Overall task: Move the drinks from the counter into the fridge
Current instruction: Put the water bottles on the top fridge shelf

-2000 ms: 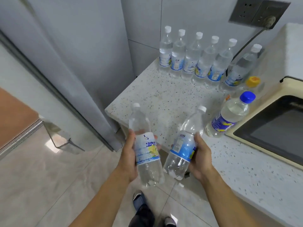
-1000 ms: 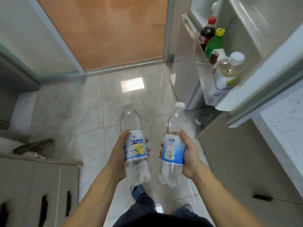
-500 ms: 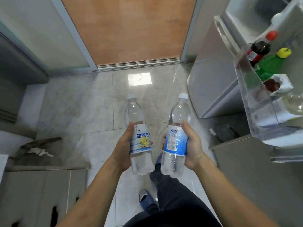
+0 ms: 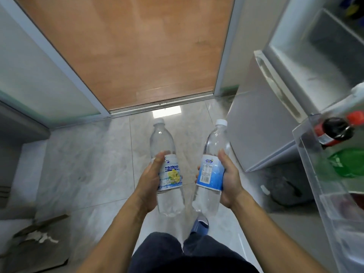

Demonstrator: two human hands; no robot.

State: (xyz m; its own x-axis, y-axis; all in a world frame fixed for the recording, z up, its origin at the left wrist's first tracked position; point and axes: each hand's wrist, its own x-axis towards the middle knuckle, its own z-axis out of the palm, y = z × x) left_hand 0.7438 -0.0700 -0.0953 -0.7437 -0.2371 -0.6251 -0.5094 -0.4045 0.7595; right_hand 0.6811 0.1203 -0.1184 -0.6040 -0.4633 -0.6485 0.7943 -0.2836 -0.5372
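Head view: your left hand (image 4: 151, 180) and right hand (image 4: 229, 181) each wrap fingers round upright water bottle (image 4: 167, 170), (image 4: 212, 170), carried together, saving trips; fridge door shelf (image 4: 307, 152) right.

A home kitchen: open fridge (image 4: 307, 62), tiled floor (image 4: 94, 164), sliding door (image 4: 126, 46).

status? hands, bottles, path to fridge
Left hand grips left bottle; right hand grips right bottle. Both upright, uncarried to fridge door bin yet. Nothing between.
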